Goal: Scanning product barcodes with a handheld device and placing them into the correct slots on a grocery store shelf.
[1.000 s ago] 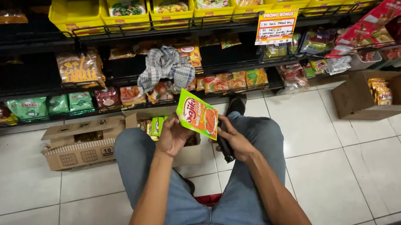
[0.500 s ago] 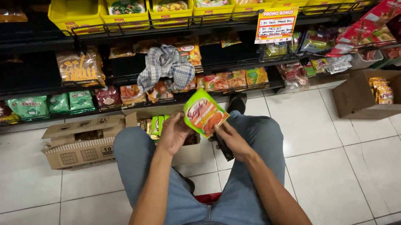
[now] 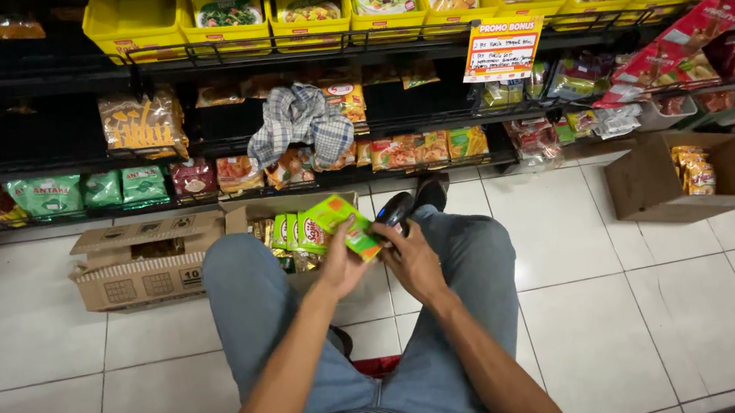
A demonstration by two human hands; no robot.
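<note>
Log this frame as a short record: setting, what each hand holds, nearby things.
setting: shop aisle, white tiled floor, person seated facing the snack shelves
left hand: holds a green and orange packet, tilted
right hand: grips a black handheld device close to the packet
ahead of knees: open cardboard box with more green packets
right side: second open carton holding yellow packets
on shelf: checked cloth

- You face dark metal shelving stocked with snack packets, yellow plastic bins lining its top row.
- Under you lies a white tiled floor with grey grout.
- An open brown cardboard box sits at your right.
- A checked grey cloth drapes over the middle shelf.
</note>
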